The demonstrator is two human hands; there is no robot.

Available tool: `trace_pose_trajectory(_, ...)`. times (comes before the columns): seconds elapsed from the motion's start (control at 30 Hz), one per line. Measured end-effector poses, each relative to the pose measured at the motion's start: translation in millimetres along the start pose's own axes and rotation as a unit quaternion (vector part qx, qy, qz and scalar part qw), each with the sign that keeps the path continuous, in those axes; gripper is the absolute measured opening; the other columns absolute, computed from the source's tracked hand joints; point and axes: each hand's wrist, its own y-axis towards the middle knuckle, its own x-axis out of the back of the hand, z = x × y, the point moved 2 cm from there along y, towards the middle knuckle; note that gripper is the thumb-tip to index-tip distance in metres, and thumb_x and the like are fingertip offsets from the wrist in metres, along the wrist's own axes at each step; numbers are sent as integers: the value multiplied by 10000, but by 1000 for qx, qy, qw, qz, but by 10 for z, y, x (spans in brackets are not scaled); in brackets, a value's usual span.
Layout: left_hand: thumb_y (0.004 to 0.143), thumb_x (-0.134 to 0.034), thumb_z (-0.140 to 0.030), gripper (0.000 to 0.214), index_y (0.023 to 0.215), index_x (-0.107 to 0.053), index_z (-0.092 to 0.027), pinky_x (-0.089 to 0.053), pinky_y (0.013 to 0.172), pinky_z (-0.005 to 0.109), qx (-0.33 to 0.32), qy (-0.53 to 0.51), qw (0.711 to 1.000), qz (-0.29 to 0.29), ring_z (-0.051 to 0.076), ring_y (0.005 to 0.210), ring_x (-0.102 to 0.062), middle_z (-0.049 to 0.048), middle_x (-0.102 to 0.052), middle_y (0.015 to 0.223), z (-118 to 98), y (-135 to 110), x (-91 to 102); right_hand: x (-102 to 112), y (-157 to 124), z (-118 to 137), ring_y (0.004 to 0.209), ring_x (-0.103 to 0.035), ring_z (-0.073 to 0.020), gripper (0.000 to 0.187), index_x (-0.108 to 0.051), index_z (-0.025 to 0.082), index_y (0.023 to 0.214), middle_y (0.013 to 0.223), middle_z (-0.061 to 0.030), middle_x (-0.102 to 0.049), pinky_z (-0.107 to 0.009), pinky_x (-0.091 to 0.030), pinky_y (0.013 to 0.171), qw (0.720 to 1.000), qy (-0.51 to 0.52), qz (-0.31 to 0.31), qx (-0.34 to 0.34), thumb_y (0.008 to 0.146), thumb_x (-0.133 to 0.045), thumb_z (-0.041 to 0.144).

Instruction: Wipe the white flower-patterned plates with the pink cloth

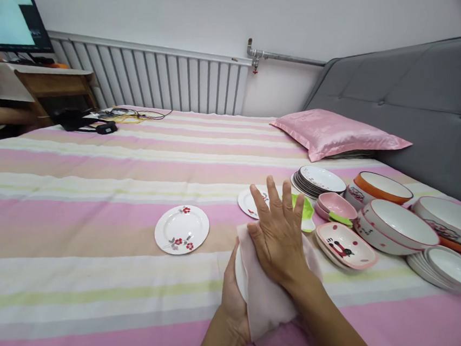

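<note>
My left hand (233, 298) is wrapped round the edge of a white plate (240, 275), mostly hidden under a pale pink cloth (268, 311). On top of that cloth my right hand (279, 233) lies flat with its fingers stretched out and apart. To the left, a white plate with red flowers (182, 229) rests alone on the bed. Another flowered plate (248, 203) sits behind my right fingers, partly covered by them. Just right of the fingers is a green and white dish (306, 213).
Right of my hands stand a plate stack (321, 179), pink bowls (337, 205), cat-patterned square dishes (346, 244), large bowls (401, 224) and small white dishes (455, 270). A pink pillow (338, 130) leans near the grey headboard (418, 89). Cables (135, 114) lie far left, near a seated person.
</note>
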Motion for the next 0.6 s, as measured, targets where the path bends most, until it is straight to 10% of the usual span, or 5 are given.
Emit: trace_pose_trajectory(0.6,886,-238,-450,481,1282,-447,-274,-125,1093,374,-240,-60,969,-22,212,1315,-249,-5,-441,1351,-394,-26,360,-284,-196,369,1349,63,-260,622,-76,233,1413,1487,-41,46,-513,-79,1082,976,130,156,75,890,-300,483)
